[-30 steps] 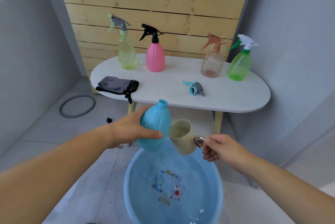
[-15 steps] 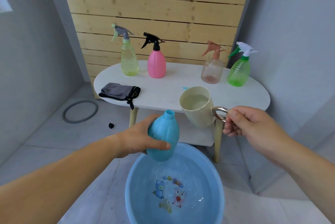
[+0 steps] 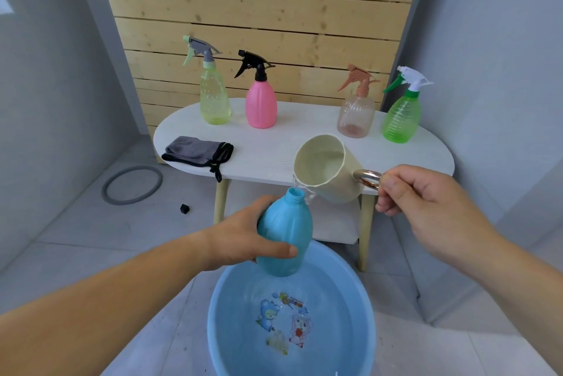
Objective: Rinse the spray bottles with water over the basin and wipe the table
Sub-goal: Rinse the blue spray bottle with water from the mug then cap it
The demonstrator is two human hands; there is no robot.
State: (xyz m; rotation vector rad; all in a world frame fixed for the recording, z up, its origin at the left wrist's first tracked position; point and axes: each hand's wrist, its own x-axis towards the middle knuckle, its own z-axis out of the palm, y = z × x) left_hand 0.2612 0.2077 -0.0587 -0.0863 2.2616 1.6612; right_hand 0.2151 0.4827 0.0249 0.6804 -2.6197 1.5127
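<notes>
My left hand (image 3: 243,238) grips a blue spray bottle (image 3: 286,235) with no spray head, held upright over the blue basin (image 3: 362,299) on the floor. My right hand (image 3: 426,202) holds the metal handle of a cream cup (image 3: 329,171) of water. The cup tilts toward the bottle's open neck and water runs from its lip. Standing on the white table (image 3: 265,159) are a yellow-green bottle (image 3: 213,98), a pink bottle (image 3: 261,104), a peach bottle (image 3: 356,113) and a green bottle (image 3: 402,116). A grey cloth (image 3: 198,151) lies at the table's left.
The basin holds water and has cartoon pictures on its bottom. A grey ring (image 3: 132,185) and a small black piece (image 3: 184,208) lie on the tiled floor at the left. A wooden slat wall stands behind the table, grey walls at both sides.
My right hand lifted the cup out of the basin, raised it above the bottle and tipped it toward the neck. The blue bottle stayed in my left hand over the basin.
</notes>
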